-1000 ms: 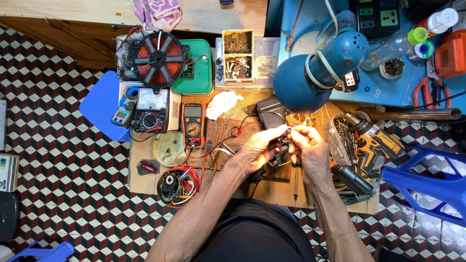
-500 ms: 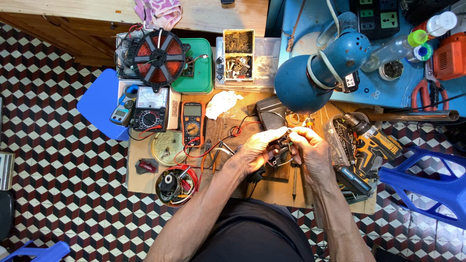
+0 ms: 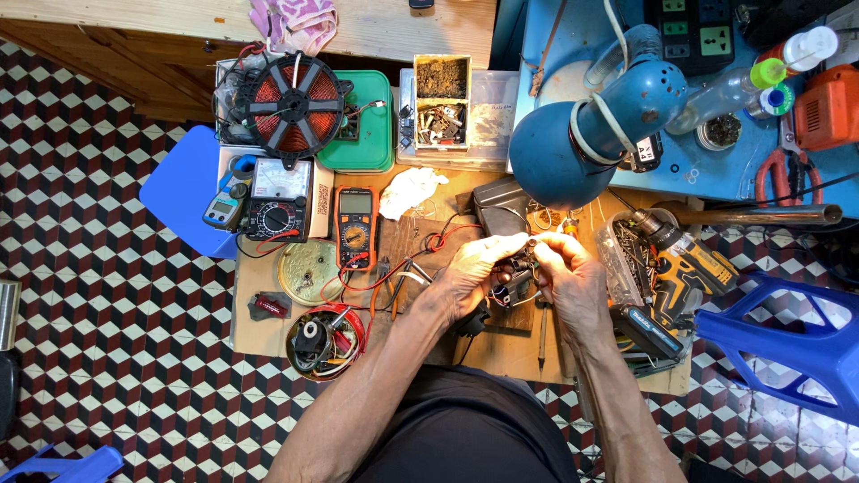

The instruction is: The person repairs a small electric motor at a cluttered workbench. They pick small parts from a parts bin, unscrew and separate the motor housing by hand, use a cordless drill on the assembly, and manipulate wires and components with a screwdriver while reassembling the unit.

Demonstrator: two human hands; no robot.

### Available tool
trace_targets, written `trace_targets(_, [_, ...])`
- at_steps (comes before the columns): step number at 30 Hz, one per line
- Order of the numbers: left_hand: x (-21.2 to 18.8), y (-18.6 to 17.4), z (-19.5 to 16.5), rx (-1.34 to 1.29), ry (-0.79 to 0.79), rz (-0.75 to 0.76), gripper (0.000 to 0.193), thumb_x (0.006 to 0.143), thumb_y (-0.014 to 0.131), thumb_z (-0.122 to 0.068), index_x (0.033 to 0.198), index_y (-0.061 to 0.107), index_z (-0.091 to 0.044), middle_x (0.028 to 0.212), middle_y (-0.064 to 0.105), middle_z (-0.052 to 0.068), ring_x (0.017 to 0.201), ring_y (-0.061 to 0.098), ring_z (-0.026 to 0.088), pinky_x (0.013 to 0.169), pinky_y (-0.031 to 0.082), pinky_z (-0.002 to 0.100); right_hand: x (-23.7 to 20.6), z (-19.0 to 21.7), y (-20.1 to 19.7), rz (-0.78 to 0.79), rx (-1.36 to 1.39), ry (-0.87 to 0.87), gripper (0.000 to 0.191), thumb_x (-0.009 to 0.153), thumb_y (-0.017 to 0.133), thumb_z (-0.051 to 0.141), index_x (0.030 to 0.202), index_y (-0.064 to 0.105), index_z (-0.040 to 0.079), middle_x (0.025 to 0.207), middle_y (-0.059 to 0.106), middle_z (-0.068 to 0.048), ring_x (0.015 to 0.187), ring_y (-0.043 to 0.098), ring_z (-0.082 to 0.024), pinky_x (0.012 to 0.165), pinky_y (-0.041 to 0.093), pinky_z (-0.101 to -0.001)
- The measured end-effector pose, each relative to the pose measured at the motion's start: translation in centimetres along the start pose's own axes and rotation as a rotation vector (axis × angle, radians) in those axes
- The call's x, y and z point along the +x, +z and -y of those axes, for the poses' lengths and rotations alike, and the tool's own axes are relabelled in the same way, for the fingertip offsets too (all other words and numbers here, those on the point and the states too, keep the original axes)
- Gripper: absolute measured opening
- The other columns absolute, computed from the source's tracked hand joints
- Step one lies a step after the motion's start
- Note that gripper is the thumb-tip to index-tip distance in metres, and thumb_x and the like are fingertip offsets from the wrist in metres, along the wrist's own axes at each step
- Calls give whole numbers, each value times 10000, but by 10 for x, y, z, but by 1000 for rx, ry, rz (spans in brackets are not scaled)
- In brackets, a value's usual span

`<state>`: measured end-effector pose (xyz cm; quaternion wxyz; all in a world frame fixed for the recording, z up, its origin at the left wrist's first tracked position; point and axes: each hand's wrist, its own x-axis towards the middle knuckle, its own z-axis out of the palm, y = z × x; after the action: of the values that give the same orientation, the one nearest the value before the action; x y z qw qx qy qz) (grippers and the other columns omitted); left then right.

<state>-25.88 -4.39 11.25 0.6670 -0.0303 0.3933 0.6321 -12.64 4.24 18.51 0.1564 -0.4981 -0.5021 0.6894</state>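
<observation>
Over a low wooden workboard (image 3: 268, 335), my left hand (image 3: 474, 273) and my right hand (image 3: 568, 277) meet at a small dark electronic part (image 3: 514, 277) with thin wires. Both hands grip it, fingertips pinched together at its top under the blue desk lamp (image 3: 582, 134). What exactly the fingertips pinch is too small to tell. Red and black test leads (image 3: 420, 255) run from the part's side toward an orange-edged digital multimeter (image 3: 355, 224).
An analog meter (image 3: 279, 201), a copper coil on a black spoked disc (image 3: 293, 103), a green tray (image 3: 369, 134), a parts box (image 3: 440, 112), a round tin of wires (image 3: 318, 344), a yellow-black cordless drill (image 3: 676, 268), a blue plastic stool (image 3: 787, 344), and the chequered tile floor (image 3: 107, 340).
Both hands stay on the small part with only slight finger shifts; the view drifted a little. Nothing was picked up or let go.
</observation>
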Motion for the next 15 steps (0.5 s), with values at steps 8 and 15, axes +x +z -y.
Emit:
trace_targets(8, [-9,0,-3,-68,-38,52,199,939,746,-229,1079,699,-96,911,677,-44,752,557,49,641,462,193,0,-2,-1,46,165,7,217,963,655,99,1158,707,20,798,631,-11,590,521,-47,458,387,-185])
trace_targets(15, [-13,-2,-4,-16,1,111,206,972,699,-251,1116,704,-105,979,715,-18,832,619,49,658,446,194,3,-7,-9,103,303,83,230,946,668,74,1168,672,12,884,683,-41,606,550,-61,448,387,-183])
